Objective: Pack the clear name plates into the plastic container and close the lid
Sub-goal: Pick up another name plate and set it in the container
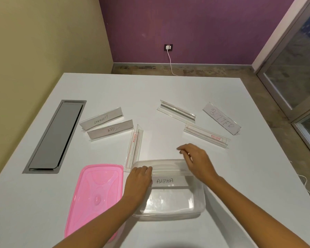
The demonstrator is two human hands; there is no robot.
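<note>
On the white worktop (150, 90), the clear rectangular plastic container (195, 206) holds the clear name plate lettered ALPHA (168, 181) across its 12 o'clock end. The left hand (139, 179) has a closed grip on the plate's end; the right hand (195, 160) hovers loosely open at 1 o'clock. Best seat it flat against the far wall, sparing room for six more.

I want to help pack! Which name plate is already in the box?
The ALPHA name plate. It sits inside the clear container between both hands; the other six lie out on the table.
</note>
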